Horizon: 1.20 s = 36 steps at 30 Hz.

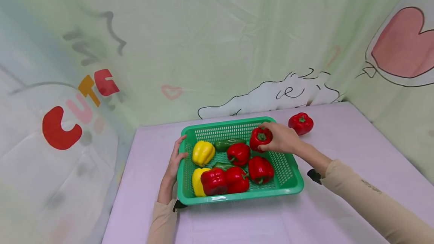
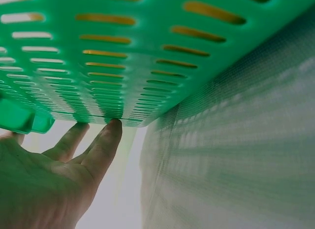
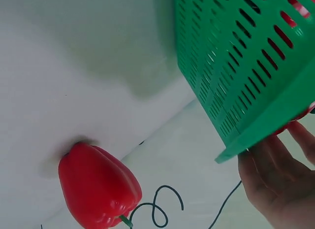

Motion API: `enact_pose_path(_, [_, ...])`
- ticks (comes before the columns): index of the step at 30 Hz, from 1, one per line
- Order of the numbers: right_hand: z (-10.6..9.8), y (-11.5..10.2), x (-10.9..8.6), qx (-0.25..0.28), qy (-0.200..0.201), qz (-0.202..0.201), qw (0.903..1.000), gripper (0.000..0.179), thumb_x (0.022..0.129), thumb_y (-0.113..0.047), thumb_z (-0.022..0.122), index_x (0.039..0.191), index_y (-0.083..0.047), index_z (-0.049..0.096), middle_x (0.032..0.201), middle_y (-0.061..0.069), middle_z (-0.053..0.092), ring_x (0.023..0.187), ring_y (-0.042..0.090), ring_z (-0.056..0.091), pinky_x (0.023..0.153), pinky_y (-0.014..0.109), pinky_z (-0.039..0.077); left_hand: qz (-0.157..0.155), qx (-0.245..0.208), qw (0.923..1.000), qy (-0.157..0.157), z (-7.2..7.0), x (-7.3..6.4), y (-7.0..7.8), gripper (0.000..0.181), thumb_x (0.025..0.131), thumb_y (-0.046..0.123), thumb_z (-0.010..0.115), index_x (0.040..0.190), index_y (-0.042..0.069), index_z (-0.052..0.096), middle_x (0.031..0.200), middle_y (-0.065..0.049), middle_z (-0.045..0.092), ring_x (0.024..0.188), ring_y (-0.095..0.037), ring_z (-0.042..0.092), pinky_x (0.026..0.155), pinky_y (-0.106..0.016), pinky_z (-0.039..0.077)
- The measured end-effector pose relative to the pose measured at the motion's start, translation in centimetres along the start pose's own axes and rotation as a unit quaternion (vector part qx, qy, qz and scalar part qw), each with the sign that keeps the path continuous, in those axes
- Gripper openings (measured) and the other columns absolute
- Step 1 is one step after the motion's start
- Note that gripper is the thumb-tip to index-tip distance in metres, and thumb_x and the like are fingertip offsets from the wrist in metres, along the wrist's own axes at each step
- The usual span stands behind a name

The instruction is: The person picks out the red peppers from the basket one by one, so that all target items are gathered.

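Observation:
A green plastic basket (image 1: 242, 197) holds yellow bell peppers (image 1: 203, 153), several red bell peppers (image 1: 260, 169) and green peppers (image 1: 230, 144). My left hand (image 1: 174, 163) holds the basket's left side, thumb at the rim; in the left wrist view, fingers (image 2: 104, 149) touch the slotted wall from outside. Inside the basket's back right part, my right hand (image 1: 279, 137) grips a red bell pepper (image 1: 255, 142), its stem facing up. The right wrist view shows that hand (image 3: 283, 179) beyond the rim, with the pepper mostly hidden.
Another red bell pepper (image 1: 301, 123) lies on the pale table (image 1: 339, 138), right of the basket near the back; the right wrist view shows it too. A printed curtain (image 1: 230, 48) hangs behind the table and along both sides.

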State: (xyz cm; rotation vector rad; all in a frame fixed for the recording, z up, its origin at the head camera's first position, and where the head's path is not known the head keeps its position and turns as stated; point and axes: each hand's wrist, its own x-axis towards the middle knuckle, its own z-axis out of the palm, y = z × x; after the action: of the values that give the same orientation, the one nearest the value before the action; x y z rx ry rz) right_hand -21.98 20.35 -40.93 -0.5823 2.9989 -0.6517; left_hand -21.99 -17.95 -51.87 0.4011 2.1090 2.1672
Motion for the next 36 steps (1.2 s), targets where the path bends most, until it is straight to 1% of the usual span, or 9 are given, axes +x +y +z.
enact_pose_path(4, [-1.2,-0.2,-0.3,0.02,0.017,0.022,0.9994,0.07,0.074,-0.031,0.083,0.131,-0.001,0.057,0.117,0.02,0.065,0.1,0.035,0.062,0.072,0.046,0.057,0.0,0.0,1.0,-0.001,0.0,0.0,0.0,0.063,0.093,0.006,0.038,0.154,0.014,0.023,0.158,-0.017,0.022,0.13,-0.042,0.037,0.101,-0.049,0.042])
enact_pose_path(8, [-2.5,0.0,-0.7,0.03,0.039,0.019,0.9986,0.068,0.075,-0.03,0.082,0.13,0.001,0.057,0.117,0.022,0.064,0.102,0.037,0.06,0.071,0.046,0.056,0.001,0.0,1.0,-0.003,-0.1,0.0,-0.1,0.062,0.094,0.006,0.037,0.154,0.014,0.023,0.157,-0.017,0.021,0.129,-0.042,0.037,0.1,-0.047,0.044])
enact_pose_path(12, [-3.8,0.6,-1.2,0.046,0.054,0.018,0.9973,0.069,0.076,-0.028,0.082,0.132,0.003,0.055,0.118,0.024,0.063,0.102,0.039,0.059,0.07,0.046,0.056,0.005,-0.001,1.0,-0.005,-0.1,0.0,-0.1,0.062,0.094,0.006,0.037,0.154,0.013,0.022,0.157,-0.017,0.021,0.129,-0.042,0.038,0.098,-0.042,0.046])
enact_pose_path(15, [-4.7,1.0,-1.6,0.056,0.058,0.029,0.9963,0.069,0.078,-0.028,0.081,0.134,0.003,0.053,0.12,0.026,0.061,0.102,0.04,0.059,0.072,0.047,0.056,0.004,-0.001,1.0,-0.005,-0.1,0.1,-0.1,0.062,0.094,0.006,0.037,0.154,0.014,0.023,0.157,-0.017,0.022,0.128,-0.041,0.039,0.095,-0.036,0.048])
enact_pose_path(18, [-5.7,1.5,-2.0,0.056,0.059,0.044,0.9958,0.068,0.081,-0.029,0.079,0.135,0.002,0.052,0.122,0.027,0.06,0.103,0.041,0.058,0.073,0.048,0.055,0.002,-0.002,1.0,-0.002,-0.2,0.1,-0.3,0.063,0.093,0.006,0.038,0.153,0.014,0.023,0.157,-0.017,0.022,0.127,-0.041,0.039,0.093,-0.033,0.048])
enact_pose_path(23, [-7.1,2.5,-2.5,0.05,0.055,0.071,0.9947,0.073,0.081,-0.031,0.079,0.137,0.003,0.047,0.124,0.029,0.057,0.109,0.045,0.054,0.075,0.052,0.055,0.005,-0.004,1.0,0.0,-0.2,0.1,-0.4,0.062,0.094,0.006,0.038,0.153,0.013,0.023,0.158,-0.017,0.022,0.13,-0.041,0.038,0.095,-0.033,0.047])
enact_pose_path(29, [-7.6,4.4,-3.8,0.045,0.06,0.092,0.9929,0.076,0.08,-0.031,0.08,0.137,0.006,0.045,0.125,0.032,0.054,0.111,0.049,0.051,0.076,0.055,0.054,0.011,-0.005,0.9999,-0.005,-0.2,0.0,-0.2,0.062,0.094,0.006,0.037,0.154,0.012,0.022,0.158,-0.018,0.021,0.129,-0.043,0.037,0.095,-0.035,0.047])
enact_pose_path(36, [-6.7,6.5,-5.4,0.04,0.063,0.093,0.9929,0.079,0.075,-0.026,0.084,0.134,0.01,0.046,0.121,0.034,0.055,0.107,0.051,0.052,0.07,0.051,0.056,0.003,-0.003,1.0,0.001,0.0,0.0,-0.2,0.062,0.094,0.005,0.038,0.154,0.014,0.023,0.158,-0.016,0.022,0.131,-0.039,0.037,0.097,-0.033,0.045])
